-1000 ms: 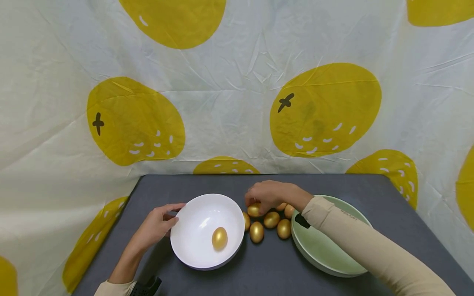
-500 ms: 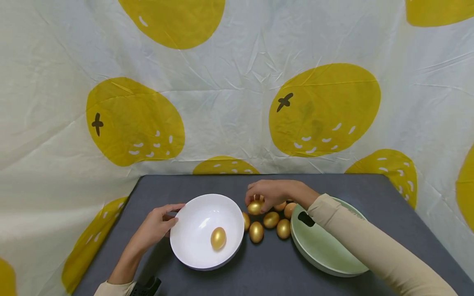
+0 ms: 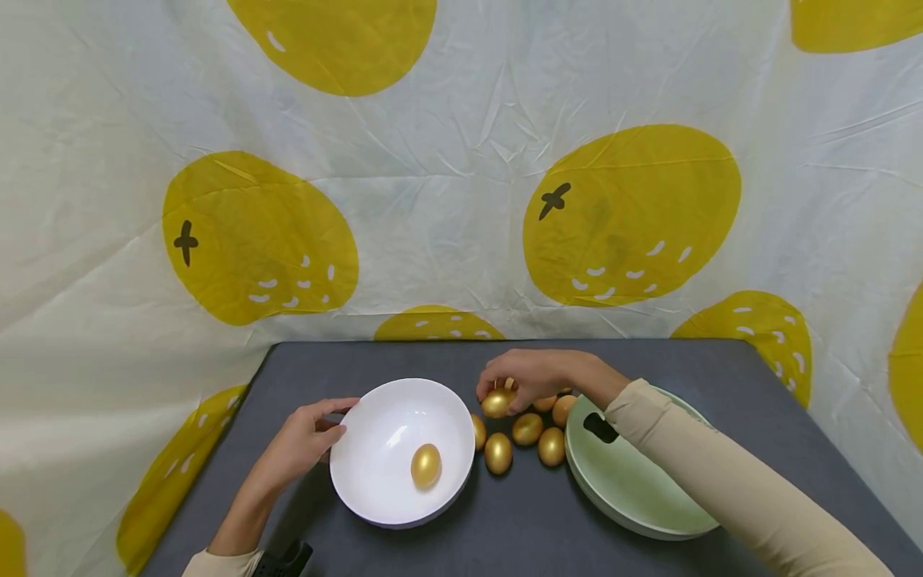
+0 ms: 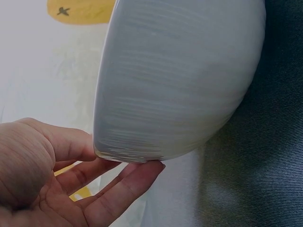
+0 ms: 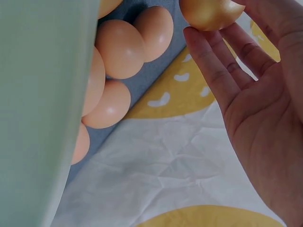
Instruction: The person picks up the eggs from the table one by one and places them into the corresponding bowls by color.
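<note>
In the head view my left hand [image 3: 306, 439] rests against the left side of a white bowl [image 3: 382, 481]. Its thumb and fingers touch the outer wall and rim, with none inside, as the left wrist view bears out. One gold egg [image 3: 426, 466] lies in that bowl. Right of it, my right hand [image 3: 530, 375] holds another gold egg [image 5: 210, 14] between thumb and fingertips. Several gold eggs sit close below that hand, including one gold egg [image 3: 498, 453] and a second gold egg [image 3: 551, 446]. The hand partly hides the eggs behind it.
A pale green bowl [image 3: 613, 481] stands at the right, under my right forearm. Several brown eggs, such as this brown egg [image 5: 120, 48], lie beside its far left side. The dark grey table [image 3: 519, 529] ends at a patterned cloth [image 3: 440, 240].
My right hand and forearm have shifted slightly right, and the gold egg at its fingertips shows more plainly. The left hand and the white bowl stay in place.
</note>
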The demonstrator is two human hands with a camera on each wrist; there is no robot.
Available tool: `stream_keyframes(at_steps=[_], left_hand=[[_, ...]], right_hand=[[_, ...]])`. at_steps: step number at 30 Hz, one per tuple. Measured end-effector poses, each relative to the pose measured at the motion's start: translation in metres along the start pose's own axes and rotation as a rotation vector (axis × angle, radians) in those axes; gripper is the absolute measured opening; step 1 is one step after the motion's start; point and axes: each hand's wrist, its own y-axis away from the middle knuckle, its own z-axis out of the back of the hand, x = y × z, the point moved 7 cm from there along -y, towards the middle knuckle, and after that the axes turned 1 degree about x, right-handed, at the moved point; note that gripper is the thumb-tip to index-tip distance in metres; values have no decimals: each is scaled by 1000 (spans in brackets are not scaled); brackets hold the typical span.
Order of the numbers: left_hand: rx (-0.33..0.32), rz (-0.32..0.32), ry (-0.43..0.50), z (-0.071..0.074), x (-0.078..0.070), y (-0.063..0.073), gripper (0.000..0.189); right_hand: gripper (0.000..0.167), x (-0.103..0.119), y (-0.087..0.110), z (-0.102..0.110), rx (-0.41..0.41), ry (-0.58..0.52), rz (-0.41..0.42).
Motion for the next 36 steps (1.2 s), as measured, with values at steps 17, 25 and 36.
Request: stream_keyframes(at_steps=[17,25,36], left_hand=[[26,6,45,0,-1,1,45],[26,1,43,1,-3,1,46],[36,-4,57,1,-4,0,46]], right_hand=[[41,10,9,6,-6,-4,12],[40,19,12,12,-28,-1,33],[40,28,11,17,-57,-9,35]])
